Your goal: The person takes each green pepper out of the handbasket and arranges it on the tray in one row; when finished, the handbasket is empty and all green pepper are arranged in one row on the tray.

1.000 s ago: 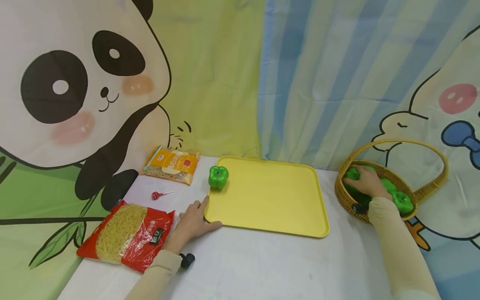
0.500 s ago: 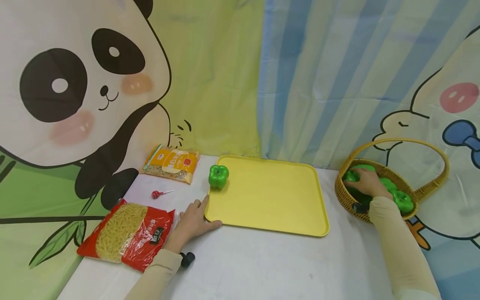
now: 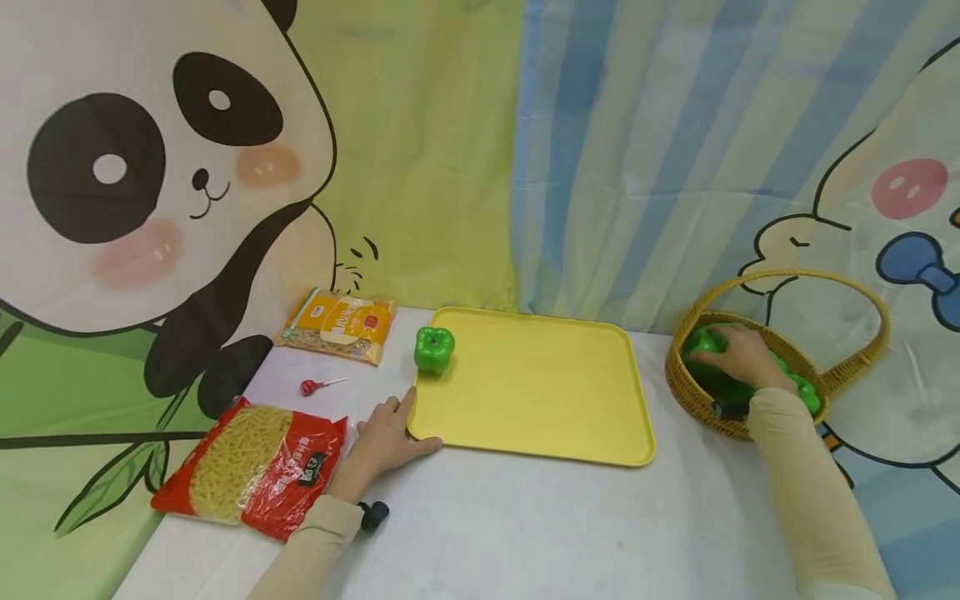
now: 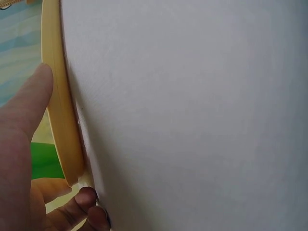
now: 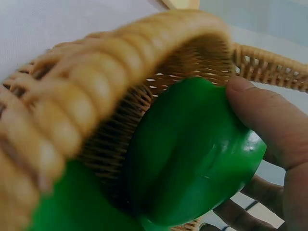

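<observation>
My left hand (image 3: 386, 437) rests at the near left corner of the yellow tray (image 3: 540, 392). Its thumb presses the front rim, with the fingers by the left edge; the left wrist view shows the thumb against the tray's yellow side (image 4: 61, 106). On the tray's left rim sits a green bell pepper (image 3: 433, 350). Inside the wicker basket (image 3: 682, 383), my right hand (image 3: 750, 358) grips another green bell pepper (image 5: 192, 154), thumb on one side and fingers on the other. More green peppers lie in the basket, partly hidden by the hand.
To the left lie a red bag of pasta (image 3: 247, 471), a red lollipop (image 3: 309, 387) and an orange food packet (image 3: 337, 325). The basket's tall handle (image 3: 862, 300) arches over it at the right. A printed curtain (image 3: 420, 150) closes off the back.
My right hand has shifted slightly right inside the basket, covering more of the peppers on that side. The left hand and the tray keep their places; the head view has moved a little.
</observation>
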The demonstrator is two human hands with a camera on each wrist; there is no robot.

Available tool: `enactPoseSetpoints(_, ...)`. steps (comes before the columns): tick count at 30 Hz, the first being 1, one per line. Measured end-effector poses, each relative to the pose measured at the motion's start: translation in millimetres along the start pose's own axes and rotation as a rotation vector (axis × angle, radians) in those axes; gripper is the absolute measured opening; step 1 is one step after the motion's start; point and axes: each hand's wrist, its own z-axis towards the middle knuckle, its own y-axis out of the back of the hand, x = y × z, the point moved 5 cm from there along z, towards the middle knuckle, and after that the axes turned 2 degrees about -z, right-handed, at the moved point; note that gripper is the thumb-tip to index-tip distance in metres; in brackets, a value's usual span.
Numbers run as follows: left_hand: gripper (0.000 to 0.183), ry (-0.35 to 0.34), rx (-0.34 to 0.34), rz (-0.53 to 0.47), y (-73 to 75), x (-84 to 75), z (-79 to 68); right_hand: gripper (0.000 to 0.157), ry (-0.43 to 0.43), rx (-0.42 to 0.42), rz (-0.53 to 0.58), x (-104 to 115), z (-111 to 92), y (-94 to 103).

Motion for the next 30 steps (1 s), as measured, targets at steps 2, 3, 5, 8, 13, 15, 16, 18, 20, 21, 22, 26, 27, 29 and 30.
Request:
enactPoseSetpoints(2,0.116,0.006,0.005,-0.001,-0.5,0.6,0.6,0.087,-0.002,-0.013,0.014,0.9,-2.8,5.2)
enactPoseSetpoints(3,0.116,0.008,0.007,-0.002,-0.7,0.7,0.8,0.087,-0.004,-0.019,0.016,1.6,-4.6,7.7)
enactPoseSetpoints(5,0.116,0.012,0.011,-0.004,-1.0,0.9,1.0,0.087,-0.008,-0.028,0.020,1.8,-7.7,11.7)
enactPoseSetpoints(8,0.116,0.009,0.012,-0.004,-0.6,0.4,0.7,0.087,-0.004,-0.043,0.030,0.8,-11.6,16.0)
enactPoseSetpoints(13,0.116,0.000,0.009,-0.002,0.1,0.0,0.3,0.092,-0.014,-0.062,0.061,2.6,-19.8,22.9)
enactPoseSetpoints(15,0.116,-0.003,0.007,-0.002,0.2,-0.1,0.1,0.093,-0.025,-0.072,0.078,4.1,-23.7,25.8)
enactPoseSetpoints(16,0.116,-0.004,0.005,-0.002,0.3,0.0,0.4,0.093,-0.028,-0.078,0.086,5.5,-25.5,27.2)
enactPoseSetpoints(18,0.116,-0.005,0.004,-0.003,0.7,0.1,0.6,0.092,-0.029,-0.093,0.100,8.8,-29.3,30.2)
enactPoseSetpoints(20,0.116,-0.008,0.002,-0.002,1.0,0.1,0.7,0.091,-0.029,-0.104,0.114,12.5,-33.7,33.1)
enactPoseSetpoints(21,0.116,-0.008,0.002,-0.003,1.0,0.2,1.0,0.091,-0.029,-0.110,0.120,14.4,-36.0,34.5)
enactPoseSetpoints(22,0.116,-0.008,0.002,-0.004,0.9,0.3,1.2,0.091,-0.029,-0.115,0.126,16.3,-38.3,35.5)
enactPoseSetpoints(26,0.115,-0.009,0.000,-0.009,0.3,0.4,1.7,0.090,-0.024,-0.142,0.144,21.4,-46.5,36.4)
enactPoseSetpoints(27,0.115,-0.010,0.000,-0.008,0.1,0.5,1.6,0.089,-0.022,-0.153,0.147,22.7,-48.2,36.1)
enactPoseSetpoints(29,0.115,-0.012,0.000,-0.007,-0.3,0.6,1.2,0.088,-0.014,-0.182,0.155,25.4,-51.1,35.5)
enactPoseSetpoints(30,0.115,-0.013,-0.003,-0.007,-0.4,0.6,0.9,0.087,-0.003,-0.200,0.157,27.0,-52.2,35.3)
